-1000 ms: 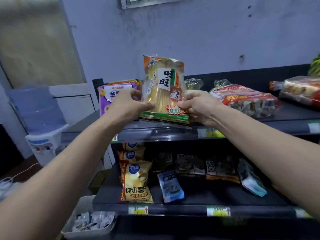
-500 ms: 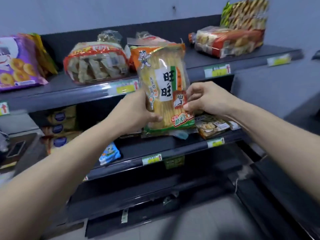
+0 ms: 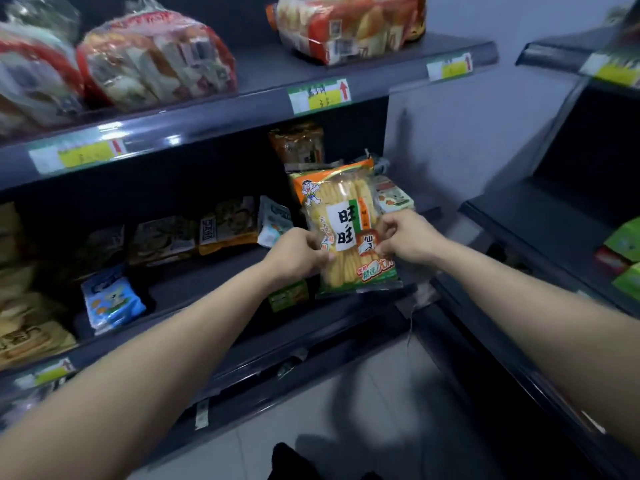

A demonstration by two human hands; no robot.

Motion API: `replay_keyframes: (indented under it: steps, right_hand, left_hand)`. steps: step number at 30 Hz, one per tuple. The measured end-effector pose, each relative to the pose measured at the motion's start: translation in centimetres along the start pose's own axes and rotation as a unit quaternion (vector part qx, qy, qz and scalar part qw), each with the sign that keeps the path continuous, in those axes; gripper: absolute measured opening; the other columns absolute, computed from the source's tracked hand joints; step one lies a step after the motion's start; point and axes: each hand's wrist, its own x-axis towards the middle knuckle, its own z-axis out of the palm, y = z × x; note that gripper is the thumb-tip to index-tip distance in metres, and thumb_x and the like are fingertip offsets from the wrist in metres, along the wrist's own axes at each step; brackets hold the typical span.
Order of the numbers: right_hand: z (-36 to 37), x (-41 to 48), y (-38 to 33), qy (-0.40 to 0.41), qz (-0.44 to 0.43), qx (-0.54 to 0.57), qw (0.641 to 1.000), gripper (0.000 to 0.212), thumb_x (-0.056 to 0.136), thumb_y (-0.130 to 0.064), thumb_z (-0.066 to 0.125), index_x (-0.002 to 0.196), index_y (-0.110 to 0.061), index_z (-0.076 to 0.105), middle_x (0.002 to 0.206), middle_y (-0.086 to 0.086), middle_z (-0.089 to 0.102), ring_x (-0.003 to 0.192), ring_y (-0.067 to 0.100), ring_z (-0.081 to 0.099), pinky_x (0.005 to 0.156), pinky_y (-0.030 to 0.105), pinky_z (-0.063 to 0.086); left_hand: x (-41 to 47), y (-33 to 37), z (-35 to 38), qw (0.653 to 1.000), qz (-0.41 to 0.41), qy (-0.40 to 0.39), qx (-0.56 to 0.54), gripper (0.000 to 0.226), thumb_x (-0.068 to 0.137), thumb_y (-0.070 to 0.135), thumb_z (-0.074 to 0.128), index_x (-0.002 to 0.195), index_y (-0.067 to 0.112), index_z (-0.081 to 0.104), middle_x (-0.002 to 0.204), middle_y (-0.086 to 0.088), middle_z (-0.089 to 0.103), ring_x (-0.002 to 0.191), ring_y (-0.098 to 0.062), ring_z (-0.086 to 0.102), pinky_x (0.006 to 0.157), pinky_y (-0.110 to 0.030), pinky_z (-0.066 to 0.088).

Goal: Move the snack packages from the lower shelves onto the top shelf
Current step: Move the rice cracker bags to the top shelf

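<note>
A clear-and-orange rice cracker package (image 3: 346,230) with a white label is held upright in front of the right end of the lower shelf (image 3: 207,278). My left hand (image 3: 298,252) grips its left edge and my right hand (image 3: 405,239) pinches its right edge. The top shelf (image 3: 263,98) above carries several large red-and-clear snack bags (image 3: 156,60) and an orange one (image 3: 349,26). A similar orange package (image 3: 298,143) stands behind on the lower shelf.
The lower shelf holds several small packs, among them a blue one (image 3: 110,299), tan ones (image 3: 228,223) and yellow bags (image 3: 24,323) at far left. A second dark rack (image 3: 554,223) with green boxes (image 3: 623,244) stands to the right. Grey floor tiles (image 3: 363,410) lie below.
The view swung right and down. Both hands brought the cracker package from the top shelf's level down to the right end of the lower shelf, still holding it by both edges.
</note>
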Motion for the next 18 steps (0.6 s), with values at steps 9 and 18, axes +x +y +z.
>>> replay_keyframes:
  steps: [9,18]
  right_hand:
    - [0.6,9.4,0.0,0.068,0.001,-0.024,0.997,0.012,0.08,-0.003,0.07,0.082,-0.013,0.063,0.084,0.003,0.059,0.076,0.017,0.053,0.053,0.021,0.037]
    - [2.6,20.7,-1.0,0.123,-0.008,-0.022,0.992,0.018,0.088,-0.008,0.058,0.101,0.001,0.066,0.099,0.014,0.067,0.091,0.029,0.062,0.071,0.029,0.044]
  left_hand:
    - [9.6,-1.8,-0.7,0.996,-0.035,0.046,-0.068,0.037,0.082,0.025,0.071,0.092,-0.009,0.064,0.079,-0.016,0.061,0.074,-0.022,0.056,0.084,-0.047,0.052]
    - [18.7,-3.1,-2.6,0.985,-0.035,0.147,-0.078,0.028,0.087,0.021,0.065,0.093,-0.006,0.065,0.1,-0.03,0.065,0.095,-0.043,0.061,0.06,-0.027,0.035]
